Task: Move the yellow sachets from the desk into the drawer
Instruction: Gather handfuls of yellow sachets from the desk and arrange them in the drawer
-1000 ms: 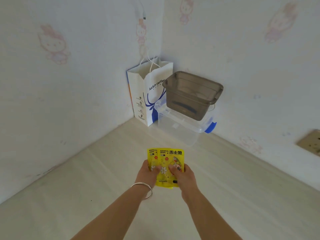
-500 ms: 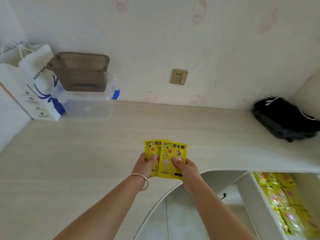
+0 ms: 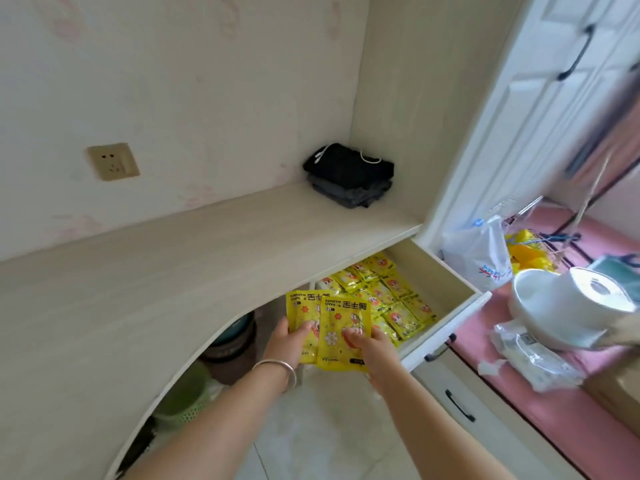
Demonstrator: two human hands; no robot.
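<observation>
A wall socket (image 3: 113, 162) is being shown at the far left on the pale wall, above the light wooden worktop (image 3: 138, 278), whose front edge is curving inward. Under that curve a green basket (image 3: 185, 398) is being partly shown on the floor. Nearer the middle, the left hand (image 3: 289, 342), with a silver bangle (image 3: 277, 370) being worn at its wrist, is being closed on a yellow sachet (image 3: 301, 313), the thumb being pressed on its face and the fingers being hidden behind it. Just to its right, a second yellow sachet (image 3: 343, 327) is being held, overlapping the first, by the right hand (image 3: 370, 344), whose grip is likewise being closed on the lower part of the packet. Both sachets are being held upright in the air beyond the worktop edge, in front of the left end of the open drawer (image 3: 450, 292). Inside that drawer, rows of more yellow sachets (image 3: 388, 299) are being seen lying flat. Folded dark clothes (image 3: 349, 174) are being left on the worktop's back corner. At the far right, a paper roll (image 3: 595, 292) and a white bowl (image 3: 540, 306) are being seen on a pink surface (image 3: 554, 410).
</observation>
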